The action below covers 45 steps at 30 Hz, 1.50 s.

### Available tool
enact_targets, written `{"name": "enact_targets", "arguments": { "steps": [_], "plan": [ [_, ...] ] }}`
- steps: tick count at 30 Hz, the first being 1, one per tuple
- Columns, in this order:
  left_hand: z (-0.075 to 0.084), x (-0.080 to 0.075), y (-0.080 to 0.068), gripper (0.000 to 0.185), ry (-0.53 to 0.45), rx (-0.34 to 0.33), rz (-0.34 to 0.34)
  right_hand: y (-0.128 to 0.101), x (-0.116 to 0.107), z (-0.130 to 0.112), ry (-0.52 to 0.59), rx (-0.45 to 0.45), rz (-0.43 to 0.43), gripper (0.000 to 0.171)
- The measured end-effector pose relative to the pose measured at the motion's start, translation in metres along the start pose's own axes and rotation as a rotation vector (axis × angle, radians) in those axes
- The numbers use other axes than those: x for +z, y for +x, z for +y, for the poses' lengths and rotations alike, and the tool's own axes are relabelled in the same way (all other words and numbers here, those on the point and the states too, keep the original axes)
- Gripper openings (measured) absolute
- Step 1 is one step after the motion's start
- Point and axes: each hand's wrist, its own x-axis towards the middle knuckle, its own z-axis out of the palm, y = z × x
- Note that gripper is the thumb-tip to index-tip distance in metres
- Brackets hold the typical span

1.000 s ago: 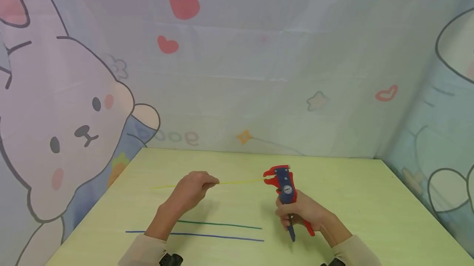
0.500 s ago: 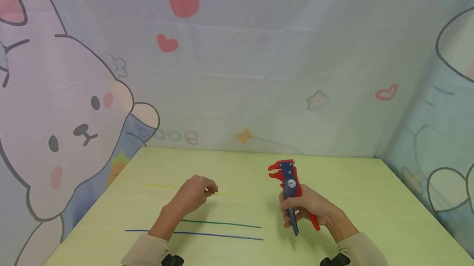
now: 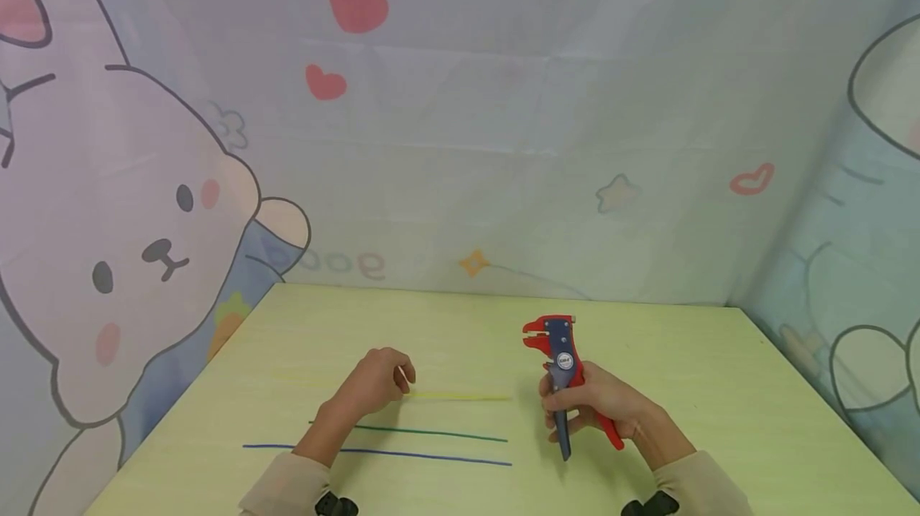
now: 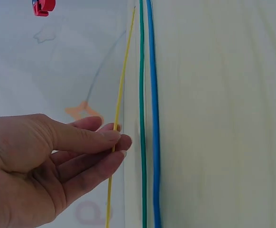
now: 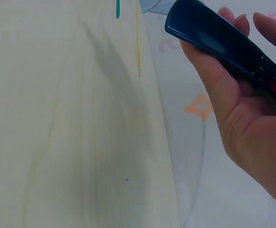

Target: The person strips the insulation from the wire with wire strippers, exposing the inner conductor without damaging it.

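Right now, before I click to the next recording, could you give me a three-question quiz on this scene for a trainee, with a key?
1. Multiple choice: which wire does the left hand pinch? A) green B) blue C) yellow
2. True or false: each hand is pinching a wire.
3. Ordering: in the head view, list the three wires by colour, starting with the one closest to the bottom of the picture.

Key
1. C, the yellow wire.
2. False: the right hand grips a red-and-blue tool.
3. Blue wire, green wire, yellow wire.
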Motion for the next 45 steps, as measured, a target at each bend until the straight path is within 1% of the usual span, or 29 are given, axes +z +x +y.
{"name": "enact_targets", "arguments": {
  "steps": [8,14,20,25,27,35,39,41,43,45],
  "plan": [
    [0.0,0.001,0.0,0.018,0.003,-0.071,-0.04,-0.001,0.0,-0.001,-0.028,0.01,-0.014,0.028],
    [0.0,0.001,-0.002,0.018,-0.018,-0.094,-0.052,0.0,0.002,-0.002,-0.049,0.027,-0.023,0.031],
    [-0.003,0.0,-0.002,0.022,-0.081,-0.069,-0.074,0.0,0.001,-0.001,-0.047,0.043,-0.013,0.031],
    [-0.007,0.001,-0.001,0.024,-0.121,-0.055,-0.095,0.001,0.001,0.002,-0.075,0.013,-0.026,0.033],
    [-0.008,0.001,-0.001,0.024,-0.122,-0.053,-0.101,0.001,0.0,0.002,-0.081,0.008,-0.03,0.033],
    [-0.01,-0.001,-0.001,0.024,-0.086,-0.047,-0.104,0.0,0.001,0.001,-0.06,0.046,-0.021,0.03],
    [-0.01,-0.002,-0.001,0.024,-0.06,-0.043,-0.097,-0.001,0.001,0.002,-0.053,0.07,0.004,0.033],
    [-0.01,-0.002,-0.002,0.024,-0.043,-0.039,-0.095,0.0,0.0,0.002,-0.053,0.092,0.036,0.033],
    [-0.009,-0.002,-0.002,0.024,-0.024,-0.031,-0.089,-0.001,-0.001,0.003,-0.076,0.11,0.077,0.035],
    [-0.008,-0.002,-0.002,0.023,-0.004,-0.017,-0.08,-0.001,-0.002,0.003,-0.126,0.134,0.13,0.035]
  ]
}}
